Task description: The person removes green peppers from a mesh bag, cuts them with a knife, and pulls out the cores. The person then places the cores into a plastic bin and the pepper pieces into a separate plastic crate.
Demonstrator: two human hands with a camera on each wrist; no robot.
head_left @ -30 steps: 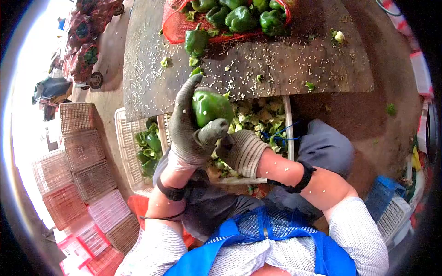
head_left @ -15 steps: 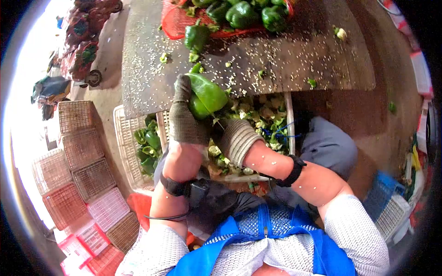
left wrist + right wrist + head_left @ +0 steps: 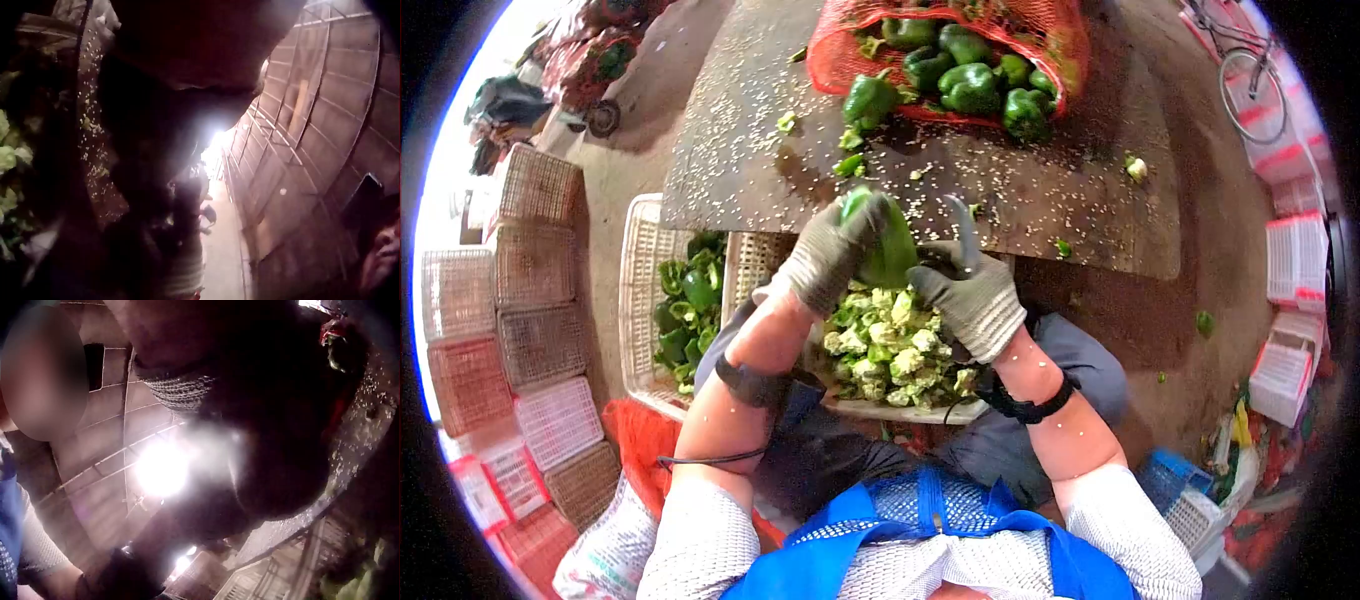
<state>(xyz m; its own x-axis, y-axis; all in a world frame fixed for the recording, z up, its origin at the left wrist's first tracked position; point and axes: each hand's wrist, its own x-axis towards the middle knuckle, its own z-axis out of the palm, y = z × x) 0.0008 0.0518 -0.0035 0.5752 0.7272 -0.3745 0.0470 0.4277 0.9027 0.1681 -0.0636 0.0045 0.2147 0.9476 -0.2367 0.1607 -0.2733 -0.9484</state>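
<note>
My gloved left hand [image 3: 828,255] grips a green bell pepper [image 3: 892,248] above the near edge of the board. In my gloved right hand [image 3: 978,305], just right of the pepper, is a small knife with a curved grey blade [image 3: 966,235] pointing up; its handle is hidden in the fingers. Below both hands, a crate [image 3: 900,411] holds a heap of pale green pepper cores [image 3: 890,350]. Both wrist views are dark, and the pepper is hard to make out in them.
A red mesh bag [image 3: 1060,50] of green peppers [image 3: 970,88] lies open on the seed-strewn board [image 3: 740,170]. At left stands a white crate [image 3: 636,330] with hollow peppers [image 3: 690,310]. Stacked crates [image 3: 535,300] line the far left, and a bicycle [image 3: 1253,95] stands far right.
The hands have moved apart, the right one drawing away from the pepper, and the curved blade now shows upright. The left hand still holds the pepper. The head view has shifted.
</note>
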